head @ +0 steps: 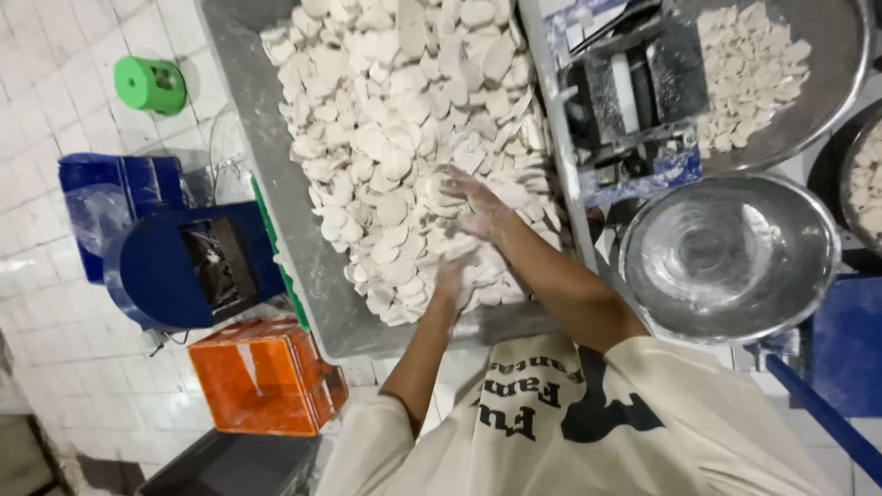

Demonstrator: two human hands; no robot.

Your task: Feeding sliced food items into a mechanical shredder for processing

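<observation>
Your left hand [457,273] and right hand [469,197] are both sunk in the heap of white dough discs [404,138] filling the grey tray [303,248]; the right curls loosely over a few discs, the left's grip I cannot tell; you appear mid-gathering, and lifting calls for a gentle scoop. An empty steel bowl [730,257] sits at three o'clock; at nine o'clock, a blue machine [184,266] and orange crate [262,372] on white floor tiles [55,110].

Bright, even overhead light, soft shadows only. Glare off steel bowl [730,253] at 3 o'clock, sheen on floor tiles [55,83] at 9. Slight motion blur on both hands at centre. Mild wide-angle bending toward edges.
</observation>
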